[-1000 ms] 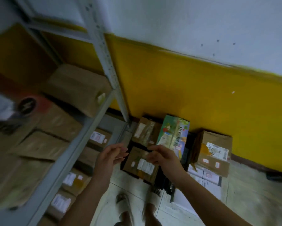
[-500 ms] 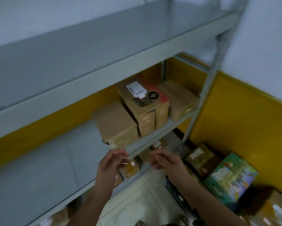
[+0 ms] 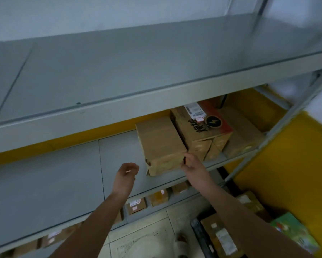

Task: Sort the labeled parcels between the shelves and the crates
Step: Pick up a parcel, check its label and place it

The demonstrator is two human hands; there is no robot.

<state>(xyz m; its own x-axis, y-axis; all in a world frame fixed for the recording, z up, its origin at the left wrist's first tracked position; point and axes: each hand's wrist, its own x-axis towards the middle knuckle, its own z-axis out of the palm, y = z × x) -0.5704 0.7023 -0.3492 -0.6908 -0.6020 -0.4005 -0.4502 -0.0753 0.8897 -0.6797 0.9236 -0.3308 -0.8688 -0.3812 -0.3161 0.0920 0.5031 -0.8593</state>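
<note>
Gripping parcel (image 3: 161, 144) corner near shelf (image 3: 63, 183) edge

Dim, cool, even light; a soft wide-angle view.
The top shelf (image 3: 119, 71) shows a dull sheen with shade beneath it; my left hand (image 3: 127, 174), right hand (image 3: 192, 164) and the cardboard box (image 3: 162, 146) look slightly blurred, the shelf's right end smears, and its lines bow.

The shelves (image 3: 44, 183) are flat grey. The plain parcel (image 3: 160, 142) is brown cardboard. The printed box (image 3: 199, 129) to its right is brown with black lettering, a red patch, a yellow bolt on black and a white barcode label (image 3: 194, 109). The wall band (image 3: 286, 164) is yellow, and the carton (image 3: 294, 233) at near right is green.
</note>
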